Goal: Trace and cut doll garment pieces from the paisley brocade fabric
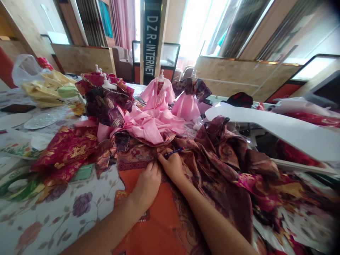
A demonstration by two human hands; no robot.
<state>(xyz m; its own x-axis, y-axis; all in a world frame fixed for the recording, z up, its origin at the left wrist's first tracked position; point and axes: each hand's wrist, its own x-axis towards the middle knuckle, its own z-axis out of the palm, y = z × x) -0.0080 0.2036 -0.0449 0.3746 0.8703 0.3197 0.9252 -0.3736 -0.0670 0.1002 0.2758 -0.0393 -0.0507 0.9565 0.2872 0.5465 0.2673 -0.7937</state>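
"Brown patterned fabric (212,177) first. Where?"

"Right under both hands, spilling in loose folds to the right of the right hand (171,164). Orange piece (148,230) meets it just below the left hand (150,180) and runs back between the forearms — laid on top or joined, can't tell."

"Hand states?"

"Right: closed round a dark blue pen (174,152), shaft across the hand. Left: fingers bunched, tips down on the cloth beside the right thumb. Can't tell if it pinches any."

"Next ring out?"

"Straight ahead of the hands, pink cloth (148,122) in a heap, then a pink dress (159,94) upright on a small white form. Pink skirt (187,106) ahead and right of the right hand. Dark purple dress (106,102) ahead and left of the left hand."

"Left side?"

"Magenta-and-gold fabric (74,148) left of the left hand, green flat packet (83,172) at its lower edge, green ring (21,184) farther left. Floral tablecloth (82,226) shows by the left forearm."

"Right side?"

"Big white board (278,124), well off the right hand, beyond the folds. Far ahead — dark pillar (151,42) lettered 'DZR-INTERNET', turned sideways."
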